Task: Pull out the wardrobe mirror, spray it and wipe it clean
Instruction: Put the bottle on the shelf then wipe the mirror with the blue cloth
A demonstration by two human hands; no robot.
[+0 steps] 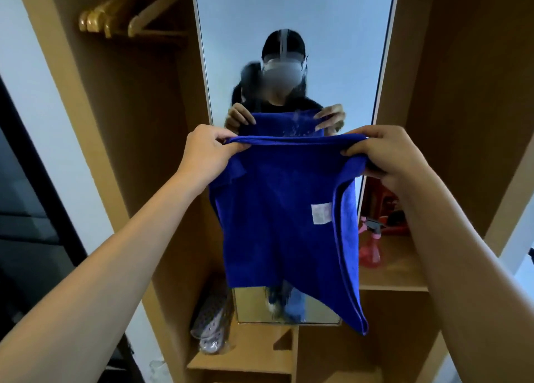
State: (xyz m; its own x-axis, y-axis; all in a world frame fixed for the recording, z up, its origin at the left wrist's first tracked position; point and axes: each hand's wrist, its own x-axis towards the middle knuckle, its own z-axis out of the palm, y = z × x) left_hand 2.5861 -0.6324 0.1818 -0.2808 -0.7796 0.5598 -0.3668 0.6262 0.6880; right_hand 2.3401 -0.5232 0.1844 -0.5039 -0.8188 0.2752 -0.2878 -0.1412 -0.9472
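Blue cloth (283, 209), soft and light, hangs below left hand (206, 154) and right hand (384, 154) (each grip pinching its top hem) before the fragile mirror (294, 50).

Fluffy cloth (283, 209), glossy mirror (291, 21), matt wood

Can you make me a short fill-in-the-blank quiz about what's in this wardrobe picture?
1. Both hands, left hand and right hand, hold up a cloth whose colour is ____.
2. The pink spray bottle stands on a shelf to the ____ of the mirror.
3. The hangers at upper left are made of ____.
4. The small label on the cloth is ____.

Answers: blue; right; wood; white
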